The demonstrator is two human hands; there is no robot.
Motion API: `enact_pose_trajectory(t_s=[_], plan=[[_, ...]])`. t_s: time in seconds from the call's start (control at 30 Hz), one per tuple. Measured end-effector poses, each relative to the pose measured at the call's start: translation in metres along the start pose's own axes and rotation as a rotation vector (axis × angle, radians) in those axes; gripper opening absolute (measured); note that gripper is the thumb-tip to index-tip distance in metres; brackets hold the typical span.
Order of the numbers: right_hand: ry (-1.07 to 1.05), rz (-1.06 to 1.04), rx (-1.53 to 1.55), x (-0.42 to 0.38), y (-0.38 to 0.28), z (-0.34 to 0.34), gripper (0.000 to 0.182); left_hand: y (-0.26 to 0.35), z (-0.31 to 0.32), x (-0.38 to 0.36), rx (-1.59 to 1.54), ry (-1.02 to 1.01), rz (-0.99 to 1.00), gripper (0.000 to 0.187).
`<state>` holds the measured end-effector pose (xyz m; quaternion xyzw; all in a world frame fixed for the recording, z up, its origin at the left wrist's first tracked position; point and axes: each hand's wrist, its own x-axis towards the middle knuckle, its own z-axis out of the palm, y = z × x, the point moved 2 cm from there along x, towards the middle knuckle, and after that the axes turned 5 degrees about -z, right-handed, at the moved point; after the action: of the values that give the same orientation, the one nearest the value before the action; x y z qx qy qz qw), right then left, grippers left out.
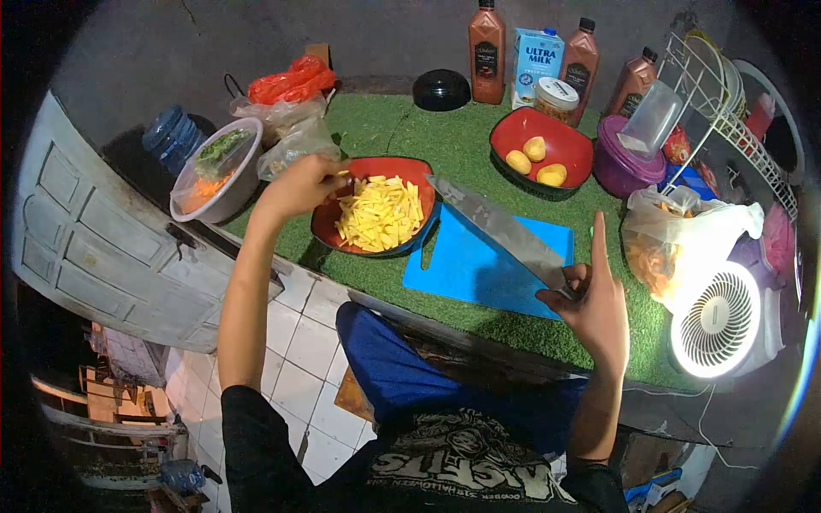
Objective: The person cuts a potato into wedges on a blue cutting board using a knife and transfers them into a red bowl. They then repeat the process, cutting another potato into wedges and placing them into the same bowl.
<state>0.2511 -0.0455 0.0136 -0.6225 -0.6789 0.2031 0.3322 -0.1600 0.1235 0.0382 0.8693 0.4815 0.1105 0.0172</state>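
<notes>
Board (479, 278), blue, lying on the green mat (376, 286). Left of the board, a red bowl (323, 232) bears cut yellow strips (380, 214); the left hand (304, 184) is at its far left rim, fingers bent inward, and whether they grip a strip cannot be told. Over the board, the knife (505, 232) slants, tip towards the strips, its handle closed in the curled fingers of the right hand (594, 312), index finger extended. Beyond the board, a second bowl (505, 128) contains three peeled potatoes (534, 150).
</notes>
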Motion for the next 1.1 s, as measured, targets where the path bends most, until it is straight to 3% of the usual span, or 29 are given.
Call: enact_pose_trajectory(t_s=[0.03,0.1,0.3,0.43,0.5,0.6,0.93,1.0,1.1], plan=[[-0.006,0.011,0.007,0.000,0.001,0.001,0.128,0.010,-0.006,-0.001,0.000,-0.001,0.000,0.025],[0.010,-0.015,0.003,-0.003,0.003,0.003,0.128,0.023,-0.011,-0.004,-0.335,-0.023,-0.465,0.019],[-0.008,0.031,0.025,-0.002,0.002,0.004,0.128,0.029,-0.015,-0.008,-0.264,0.128,-0.362,0.015],[0.051,0.004,0.084,-0.004,0.010,0.011,0.128,0.034,-0.018,-0.006,-0.202,0.044,-0.425,0.017],[0.051,0.007,0.090,-0.004,0.011,0.013,0.128,0.036,-0.015,-0.005,-0.340,-0.001,-0.313,0.016],[0.021,0.019,0.070,-0.004,0.007,0.010,0.127,0.025,-0.004,-0.001,-0.239,0.099,-0.213,0.017],[0.045,0.070,0.090,-0.010,0.011,0.008,0.126,0.014,0.010,0.008,-0.191,0.071,-0.136,0.027],[0.050,0.080,0.101,-0.011,0.010,0.006,0.126,0.014,0.018,0.007,-0.159,-0.147,-0.137,0.031],[0.052,0.113,0.098,-0.013,0.011,0.006,0.126,0.017,0.023,0.007,-0.167,-0.220,-0.204,0.030]])
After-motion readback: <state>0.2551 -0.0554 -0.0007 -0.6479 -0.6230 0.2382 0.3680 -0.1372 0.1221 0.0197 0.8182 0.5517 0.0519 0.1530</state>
